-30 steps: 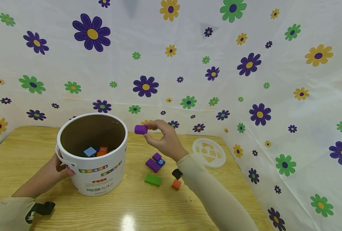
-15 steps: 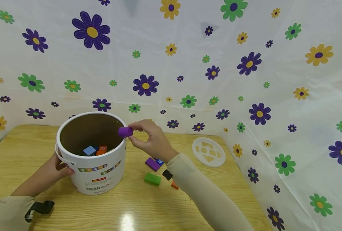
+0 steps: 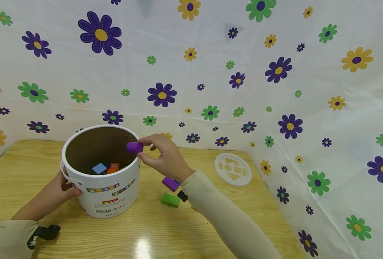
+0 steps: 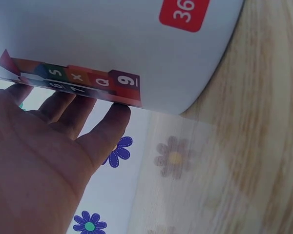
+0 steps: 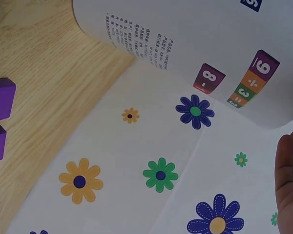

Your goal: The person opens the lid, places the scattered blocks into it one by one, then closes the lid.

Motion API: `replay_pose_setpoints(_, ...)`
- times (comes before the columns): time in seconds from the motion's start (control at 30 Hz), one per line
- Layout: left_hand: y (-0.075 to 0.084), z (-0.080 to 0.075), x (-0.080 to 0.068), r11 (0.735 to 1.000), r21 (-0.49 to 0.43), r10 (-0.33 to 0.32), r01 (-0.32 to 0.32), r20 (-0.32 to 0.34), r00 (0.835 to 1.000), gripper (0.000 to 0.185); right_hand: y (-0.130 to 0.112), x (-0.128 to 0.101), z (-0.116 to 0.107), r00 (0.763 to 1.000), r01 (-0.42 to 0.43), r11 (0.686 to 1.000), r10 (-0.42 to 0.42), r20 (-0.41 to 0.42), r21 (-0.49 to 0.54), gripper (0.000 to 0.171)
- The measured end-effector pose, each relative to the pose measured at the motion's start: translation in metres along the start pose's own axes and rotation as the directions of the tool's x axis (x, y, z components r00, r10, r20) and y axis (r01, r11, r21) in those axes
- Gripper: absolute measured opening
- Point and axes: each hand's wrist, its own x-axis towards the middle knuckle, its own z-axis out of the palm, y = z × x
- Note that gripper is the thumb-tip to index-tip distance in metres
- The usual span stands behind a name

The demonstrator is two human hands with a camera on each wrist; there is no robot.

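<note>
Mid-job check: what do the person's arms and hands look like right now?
The left sleeve and right sleeve are long, plain and beige. The left hand and right hand are bare, without gloves. A black strap with a blocky end sits at the left sleeve's end; a small black piece shows by the right sleeve's end. No cables are visible.

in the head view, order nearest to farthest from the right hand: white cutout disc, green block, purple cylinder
1. Purple cylinder, pinched by the right hand
2. Green block, lower in the view
3. White cutout disc, to the right
</note>
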Motion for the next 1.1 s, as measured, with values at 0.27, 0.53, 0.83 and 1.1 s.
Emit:
replay_pose_setpoints(0.27, 0.003, 0.001, 0.000, 1.000, 0.005, 0.005, -0.005, -0.001, 1.000, 0.085, 0.002, -0.008, -0.004, 0.998, -0.060, 0.998, 0.060, -0.009, -0.020, 0.033)
replay_pose_setpoints(0.53, 0.002, 0.000, 0.001, 1.000, 0.005, -0.001, 0.000, 0.007, 1.000, 0.086, 0.030, -0.038, -0.018, 0.980, -0.199, 0.975, 0.197, -0.030, -0.103, 0.028)
replay_pose_setpoints(0.83, -0.001, 0.001, 0.000, 1.000, -0.004, 0.000, 0.000, -0.003, 1.000, 0.084, 0.075, -0.086, -0.026, 0.895, -0.422, 0.887, 0.440, 0.070, -0.186, 0.029)
replay_pose_setpoints(1.1, -0.001, -0.001, 0.002, 1.000, -0.009, 0.002, -0.002, 0.011, 1.000, 0.085, 0.099, -0.121, -0.028, 0.802, -0.515, 0.800, 0.577, 0.158, -0.308, 0.031)
